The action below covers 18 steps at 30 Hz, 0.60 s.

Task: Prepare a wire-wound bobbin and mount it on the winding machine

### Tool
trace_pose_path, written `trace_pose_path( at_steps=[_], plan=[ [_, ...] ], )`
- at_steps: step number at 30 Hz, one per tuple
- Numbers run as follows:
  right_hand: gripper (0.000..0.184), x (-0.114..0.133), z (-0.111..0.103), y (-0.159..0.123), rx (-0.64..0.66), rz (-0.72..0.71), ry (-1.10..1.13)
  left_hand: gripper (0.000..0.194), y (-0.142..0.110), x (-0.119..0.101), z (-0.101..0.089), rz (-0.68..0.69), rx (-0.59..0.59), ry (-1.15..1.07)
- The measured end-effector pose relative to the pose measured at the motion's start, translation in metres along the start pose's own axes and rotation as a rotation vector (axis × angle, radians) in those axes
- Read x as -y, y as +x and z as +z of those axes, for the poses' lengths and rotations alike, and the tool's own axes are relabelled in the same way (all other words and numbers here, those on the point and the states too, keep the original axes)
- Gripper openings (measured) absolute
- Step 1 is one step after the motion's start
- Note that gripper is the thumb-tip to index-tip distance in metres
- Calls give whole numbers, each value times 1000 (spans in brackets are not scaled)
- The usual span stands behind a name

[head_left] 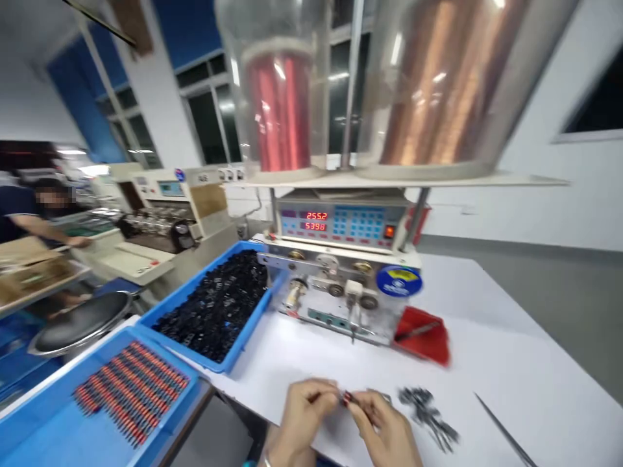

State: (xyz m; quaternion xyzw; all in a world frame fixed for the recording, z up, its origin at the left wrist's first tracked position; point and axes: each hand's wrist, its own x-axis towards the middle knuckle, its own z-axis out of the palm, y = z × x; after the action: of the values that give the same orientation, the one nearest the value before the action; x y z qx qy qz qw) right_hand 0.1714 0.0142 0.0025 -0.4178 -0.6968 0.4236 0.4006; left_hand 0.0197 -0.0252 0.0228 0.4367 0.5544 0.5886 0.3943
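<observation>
Low in the middle of the head view, my left hand (305,415) and my right hand (385,429) meet over the white table. Between their fingertips they pinch a small red and black coil bobbin (346,398), mostly covered by the fingers. My left thumb and forefinger close on its left end, while the right fingers grip the other side. Just right of my right hand lies a loose pile of small dark parts (426,412). Behind the hands stands a coil winding machine (341,285) with a lit red display.
A blue tray of black bobbins (214,305) stands left of the machine. Nearer, another blue tray (43,425) holds rows of red-wound coils (136,389). A red dustpan-like tray (423,334) and pointed tweezers (503,428) lie right. Wire spools (285,110) stand overhead. Another person (29,214) works far left.
</observation>
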Motion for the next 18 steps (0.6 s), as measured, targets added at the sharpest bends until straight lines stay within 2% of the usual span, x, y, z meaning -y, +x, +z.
trace_pose_path(
  at_steps=[2, 5, 8, 10, 12, 14, 18],
  plan=[
    [34, 13, -9, 3, 6, -8, 3, 26, 2, -14, -8, 118, 61, 215],
    [33, 23, -20, 6, 46, 10, 18, 23, 7, -24, -17, 193, 129, 324],
    [36, 21, -22, 3, 90, 58, 57, 26, 11, -15, -19, 57, 117, 192],
    [37, 16, -19, 0, 92, 71, 89, 43, 14, -6, -17, -45, 191, 95],
    [36, 14, -17, -2, 86, 72, 120, 40, 14, -3, -15, -65, 263, 118],
    [32, 14, -16, -2, 91, 77, 119, 26, 12, -10, -12, -4, 274, 258],
    [23, 24, -21, 1, 113, 73, 43, 19, 7, -35, -5, 173, 327, 462]
  ],
)
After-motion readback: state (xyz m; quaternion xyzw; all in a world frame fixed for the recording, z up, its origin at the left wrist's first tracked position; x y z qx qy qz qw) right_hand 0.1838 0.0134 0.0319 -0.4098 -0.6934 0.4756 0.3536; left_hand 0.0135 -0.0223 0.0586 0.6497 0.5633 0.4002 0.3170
